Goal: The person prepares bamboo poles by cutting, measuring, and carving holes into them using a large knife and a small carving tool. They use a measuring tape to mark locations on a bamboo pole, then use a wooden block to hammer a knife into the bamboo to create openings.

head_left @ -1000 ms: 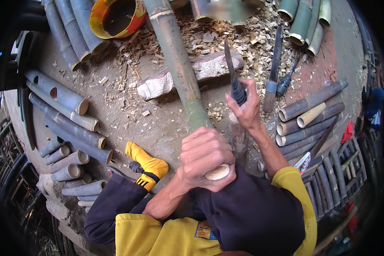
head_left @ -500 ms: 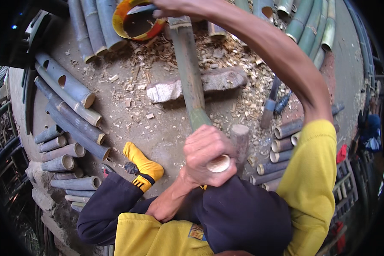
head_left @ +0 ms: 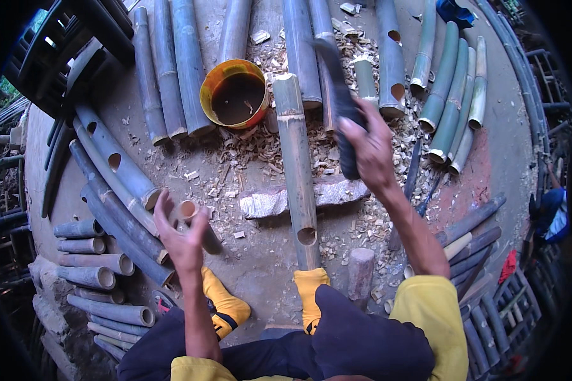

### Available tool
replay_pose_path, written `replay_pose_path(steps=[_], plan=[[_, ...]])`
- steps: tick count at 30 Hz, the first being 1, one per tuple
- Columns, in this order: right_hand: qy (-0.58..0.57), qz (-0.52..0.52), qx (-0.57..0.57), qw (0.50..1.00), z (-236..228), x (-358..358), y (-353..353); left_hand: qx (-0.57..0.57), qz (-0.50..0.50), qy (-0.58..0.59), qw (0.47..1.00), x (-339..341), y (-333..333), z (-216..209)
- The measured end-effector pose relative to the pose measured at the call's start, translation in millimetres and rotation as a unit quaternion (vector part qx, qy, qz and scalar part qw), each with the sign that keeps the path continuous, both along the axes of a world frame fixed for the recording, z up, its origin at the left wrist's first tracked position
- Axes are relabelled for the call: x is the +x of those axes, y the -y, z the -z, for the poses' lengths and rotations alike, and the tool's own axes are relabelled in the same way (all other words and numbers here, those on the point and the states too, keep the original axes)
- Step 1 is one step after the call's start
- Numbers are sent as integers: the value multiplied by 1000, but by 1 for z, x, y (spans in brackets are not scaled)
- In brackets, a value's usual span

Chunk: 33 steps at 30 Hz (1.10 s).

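My left hand (head_left: 183, 241) is at the left with fingers apart around a short bamboo tube (head_left: 211, 240). The tube tilts between thumb and fingers; whether they touch it I cannot tell. My right hand (head_left: 370, 143) is closed on a dark, blurred, blade-like tool (head_left: 344, 136) at the centre right. Between my hands a long bamboo pole (head_left: 293, 159) lies across a rough wooden block (head_left: 264, 202). A round hole shows near its lower end, which meets my yellow-socked foot (head_left: 311, 293).
A yellow-red bucket (head_left: 206, 95) of dark liquid stands beyond. Bamboo poles (head_left: 190, 70) lie along the back, with more cut pieces (head_left: 108, 261) stacked at the left and right. Wood chips (head_left: 368, 219) litter the ground. A short wooden stump (head_left: 361, 270) stands near my knee.
My left hand has left the near end of the bamboo and moved left, by the short tube. From the bucket, my right hand has moved nearer and now grips the dark tool.
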State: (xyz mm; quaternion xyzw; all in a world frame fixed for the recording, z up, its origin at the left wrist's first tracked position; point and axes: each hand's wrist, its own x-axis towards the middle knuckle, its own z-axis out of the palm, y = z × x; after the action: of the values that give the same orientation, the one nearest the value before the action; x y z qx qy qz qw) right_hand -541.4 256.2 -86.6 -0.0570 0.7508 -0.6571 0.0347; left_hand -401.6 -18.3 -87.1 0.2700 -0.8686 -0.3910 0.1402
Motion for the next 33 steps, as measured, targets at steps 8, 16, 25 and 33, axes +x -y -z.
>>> replay_pose_path(steps=[8,16,25,33], plan=[[36,-19,107,993,-4,127,16,392,270,140,868,19,-116,5],[-198,-319,270,887,38,192,53,91,492,381,777,48,-17,-13],[-34,-227,167,959,65,179,80,-218,662,221,683,-19,-6,0],[82,-319,172,928,72,153,81,-29,599,403,692,-56,3,37]])
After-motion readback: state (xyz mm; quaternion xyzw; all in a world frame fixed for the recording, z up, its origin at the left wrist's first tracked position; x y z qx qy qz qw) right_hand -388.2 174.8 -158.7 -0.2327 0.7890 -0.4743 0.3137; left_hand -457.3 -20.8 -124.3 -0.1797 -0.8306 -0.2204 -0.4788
